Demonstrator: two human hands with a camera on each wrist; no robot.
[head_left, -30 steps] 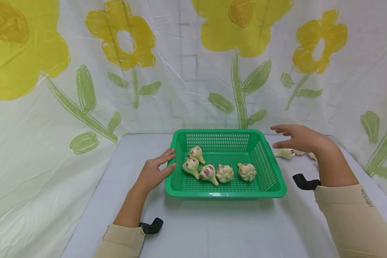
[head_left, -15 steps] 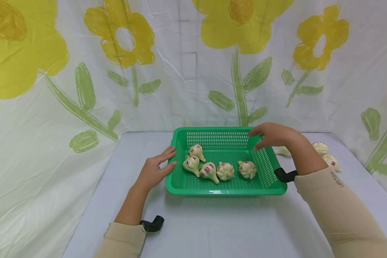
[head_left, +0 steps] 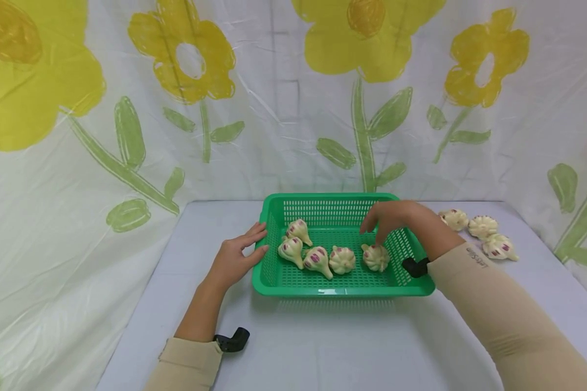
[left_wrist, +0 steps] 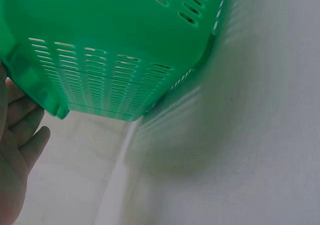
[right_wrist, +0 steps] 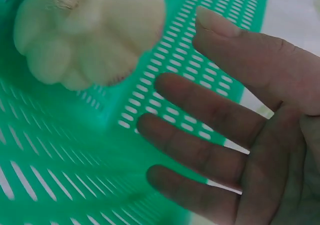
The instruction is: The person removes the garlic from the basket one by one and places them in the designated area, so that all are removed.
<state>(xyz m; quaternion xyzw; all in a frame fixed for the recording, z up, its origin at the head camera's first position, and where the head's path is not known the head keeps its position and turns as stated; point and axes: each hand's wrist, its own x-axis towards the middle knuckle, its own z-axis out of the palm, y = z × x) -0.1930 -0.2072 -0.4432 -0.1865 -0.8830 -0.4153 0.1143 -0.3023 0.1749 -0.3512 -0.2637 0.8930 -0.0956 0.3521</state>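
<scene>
A green plastic basket (head_left: 283, 290) holds several garlic bulbs, white with purple streaks. My left hand (head_left: 232, 259) rests its fairly straight fingers at the basket's left rim; the left wrist view shows the fingertips by the rim (left_wrist: 37, 92) and the thumb apart. My right hand (head_left: 396, 214) reaches over the right side of the basket, fingers pointing down and spread, close above the rightmost garlic bulb (head_left: 375, 258). In the right wrist view this garlic bulb (right_wrist: 90, 40) sits beyond the fingertips, and the right hand (right_wrist: 272, 160) holds nothing.
Behind my right forearm, more garlic bulbs (head_left: 483, 226) lie on the white tabletop (head_left: 323, 347), right of the basket. A white curtain (head_left: 254, 108) printed with yellow flowers hangs along the back and sides.
My right hand has moved left and down from beside the basket's right rim to inside its right part, revealing garlic bulbs on the table. The left hand stays at the rim.
</scene>
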